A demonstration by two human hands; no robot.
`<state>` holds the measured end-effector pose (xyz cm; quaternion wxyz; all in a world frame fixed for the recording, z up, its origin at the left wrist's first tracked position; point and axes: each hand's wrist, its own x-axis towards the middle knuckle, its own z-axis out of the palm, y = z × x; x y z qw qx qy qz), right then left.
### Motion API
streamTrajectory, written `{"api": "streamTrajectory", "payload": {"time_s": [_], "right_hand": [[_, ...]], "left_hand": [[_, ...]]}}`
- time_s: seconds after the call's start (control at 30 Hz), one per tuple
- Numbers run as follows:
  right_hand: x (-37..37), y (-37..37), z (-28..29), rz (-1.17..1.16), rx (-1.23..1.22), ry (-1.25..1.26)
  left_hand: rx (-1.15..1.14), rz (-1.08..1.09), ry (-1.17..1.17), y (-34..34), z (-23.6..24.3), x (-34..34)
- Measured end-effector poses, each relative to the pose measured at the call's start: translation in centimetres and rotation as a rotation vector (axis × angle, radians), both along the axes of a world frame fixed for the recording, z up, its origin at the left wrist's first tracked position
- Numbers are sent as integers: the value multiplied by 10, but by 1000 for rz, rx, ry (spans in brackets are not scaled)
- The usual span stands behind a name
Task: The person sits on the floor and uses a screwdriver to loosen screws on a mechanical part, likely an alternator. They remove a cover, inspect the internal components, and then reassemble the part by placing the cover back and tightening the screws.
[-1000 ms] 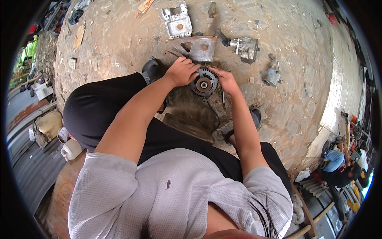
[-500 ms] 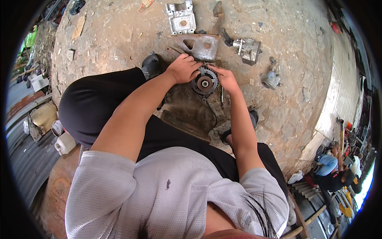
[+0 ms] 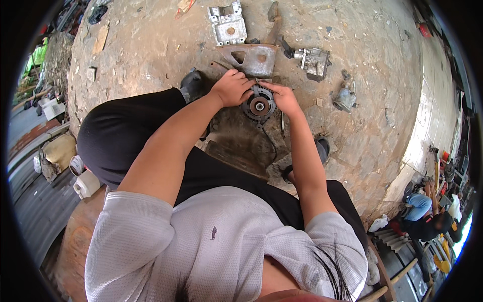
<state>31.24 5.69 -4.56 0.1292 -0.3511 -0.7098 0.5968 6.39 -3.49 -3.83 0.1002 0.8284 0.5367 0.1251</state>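
Observation:
A round alternator (image 3: 261, 115) stands on the ground between my legs, its rusty pulley facing up. My left hand (image 3: 232, 89) curls over its far left rim, the thumb on the housing. From the right, my right hand (image 3: 286, 99) reaches to the same far rim, fingers bent inward and pressed together. The fingertips of both hands meet over a small piece at the rim, too small to name. A dark cable (image 3: 271, 143) trails from the near side of the alternator. Just beyond stands a rusty metal bracket (image 3: 258, 59).
Beyond the bracket lies a silver metal housing (image 3: 231, 31). To the right are a blocky metal part (image 3: 315, 64) and a smaller metal part (image 3: 344, 100). A white jug (image 3: 87, 184) stands at the left. Another person (image 3: 422, 216) sits far right among tools.
My right fingers have shifted slightly at the alternator's far rim. The left hand keeps its grip, and the whole view has moved a little.

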Motion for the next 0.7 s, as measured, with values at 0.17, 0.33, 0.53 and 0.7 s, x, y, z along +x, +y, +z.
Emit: {"api": "streamTrajectory", "payload": {"time_s": [0.17,0.33,0.53,0.7], "right_hand": [[52,18,-16,-6,-263,-6],[62,15,-18,-55,-396,36],[9,7,-1,73,-18,11],[60,31,-8,128,-343,-25]], "left_hand": [[30,-5,-47,0,0,2],[19,5,-33,-1,3,2],[27,-2,-27,0,3,1],[19,7,-34,-2,1,2]]}}
